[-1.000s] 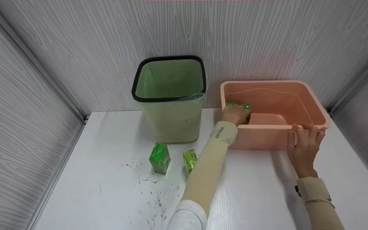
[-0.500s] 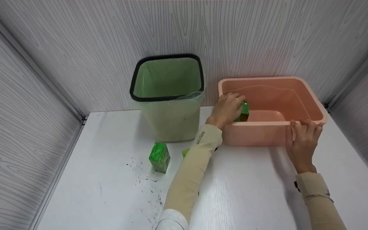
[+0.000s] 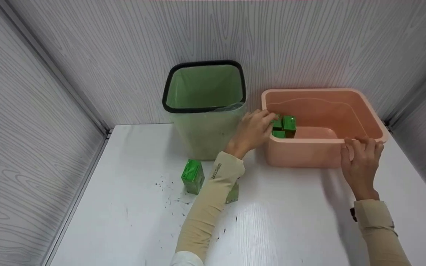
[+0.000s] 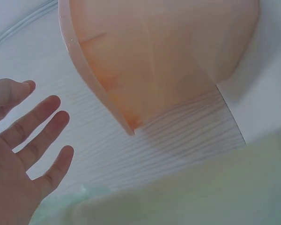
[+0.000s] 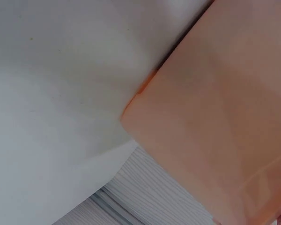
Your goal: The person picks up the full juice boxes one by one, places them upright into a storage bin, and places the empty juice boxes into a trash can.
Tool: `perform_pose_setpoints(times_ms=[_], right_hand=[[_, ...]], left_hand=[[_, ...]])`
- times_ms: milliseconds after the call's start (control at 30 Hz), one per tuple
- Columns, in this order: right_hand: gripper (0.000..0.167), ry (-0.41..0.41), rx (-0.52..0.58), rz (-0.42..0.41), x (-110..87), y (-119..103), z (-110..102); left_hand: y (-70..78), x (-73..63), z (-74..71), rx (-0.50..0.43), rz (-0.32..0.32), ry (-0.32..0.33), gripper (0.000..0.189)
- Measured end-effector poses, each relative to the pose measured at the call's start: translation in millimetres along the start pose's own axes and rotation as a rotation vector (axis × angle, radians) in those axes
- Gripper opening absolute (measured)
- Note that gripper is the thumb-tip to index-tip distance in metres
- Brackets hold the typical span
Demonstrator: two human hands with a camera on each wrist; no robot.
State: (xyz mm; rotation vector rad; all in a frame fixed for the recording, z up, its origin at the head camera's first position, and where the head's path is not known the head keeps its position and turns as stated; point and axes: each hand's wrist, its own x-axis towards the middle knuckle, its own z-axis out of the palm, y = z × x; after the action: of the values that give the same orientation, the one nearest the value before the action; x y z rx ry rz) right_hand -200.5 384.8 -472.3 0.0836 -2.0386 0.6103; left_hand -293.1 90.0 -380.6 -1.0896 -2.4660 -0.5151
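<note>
My left hand [image 3: 253, 129] is at the left end of a pink plastic bin [image 3: 305, 153], fingers spread and holding nothing in the left wrist view. Inside the bin, in its left corner, stand small green cartons [image 3: 289, 122], partly hidden by the near rim and my fingers. With fingers hooked over the front rim near its right corner, my right hand [image 3: 361, 166] grips the bin. Another green carton [image 3: 193, 176] stands on the table, and a second lighter green carton [image 3: 232, 194] is mostly hidden behind my left forearm.
A pale green wastebasket [image 3: 213, 136] with a black rim and a clear liner stands left of the bin, close to my left forearm. Grey wood-grain panels [image 3: 135, 44] wall in the white table [image 3: 294, 210] at back and sides. Dark specks lie on the tabletop.
My left hand has come up out of the bin and back to its left rim, leaving the green cartons standing inside. My right hand stays on the front rim. The head view has shifted slightly.
</note>
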Motion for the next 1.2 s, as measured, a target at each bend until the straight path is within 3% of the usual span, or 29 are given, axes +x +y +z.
perform_pose_setpoints(times_ms=[233,433,600,967,1200], right_hand=[[0.012,-0.061,0.046,0.03,6.3,-8.0,-6.1],[0.01,-0.075,0.078,0.011,7.0,-15.3,-4.2],[0.017,-0.12,0.092,0.006,4.8,-23.8,-4.8],[0.034,-0.191,0.154,-0.052,-10.5,-52.9,-9.2],[0.04,-0.245,0.171,-0.107,-15.4,-73.0,-3.8]], left_hand=[[-11.7,-28.8,-7.8,-0.004,0.004,0.053,0.019],[-16.9,-52.1,-11.1,-0.104,-0.074,0.061,0.021],[-16.2,-71.0,-14.3,-0.15,-0.122,0.061,0.021],[-18.7,-113.9,-29.4,-0.119,-0.049,0.186,0.017],[-30.0,-139.1,-32.9,-0.056,-0.093,0.212,0.017]])
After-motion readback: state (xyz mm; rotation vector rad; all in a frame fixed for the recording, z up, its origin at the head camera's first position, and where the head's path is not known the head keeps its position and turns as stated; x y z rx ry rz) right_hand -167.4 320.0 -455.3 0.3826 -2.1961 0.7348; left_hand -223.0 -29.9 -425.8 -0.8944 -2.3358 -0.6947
